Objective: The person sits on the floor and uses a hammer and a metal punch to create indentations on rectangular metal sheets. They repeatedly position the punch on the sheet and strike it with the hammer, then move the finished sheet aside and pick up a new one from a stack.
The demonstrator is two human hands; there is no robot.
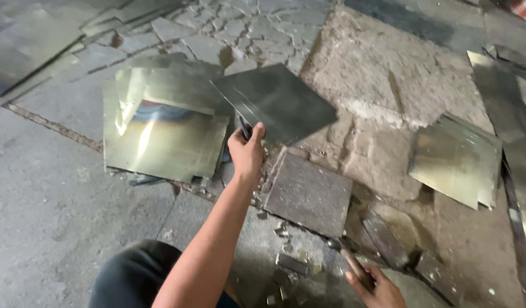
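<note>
Left hand [247, 151]: grip closed on the near corner of a dark square metal sheet [277, 102], thumb on top, fingers beneath; the sheet is lifted and tilted, its far edges clear of the floor, hanging partly over the stack of brass-coloured sheets [160, 134] that lies just to its left on the cracked concrete floor [52, 199]; the top sheet of that stack reflects light and colour.

Right hand [374, 288]: at the lower edge of view, grip wrapped round the handle of a hammer [348, 259], whose head lies low near the floor beside small metal scraps [288, 265].

Between the hands: a dull flat metal plate [308, 194] resting on the floor, just below the lifted sheet.

Right side: a second stack of brass-coloured sheets [457, 157], well apart from both hands; long metal strips [505, 108] lie beyond it along the edge.
</note>
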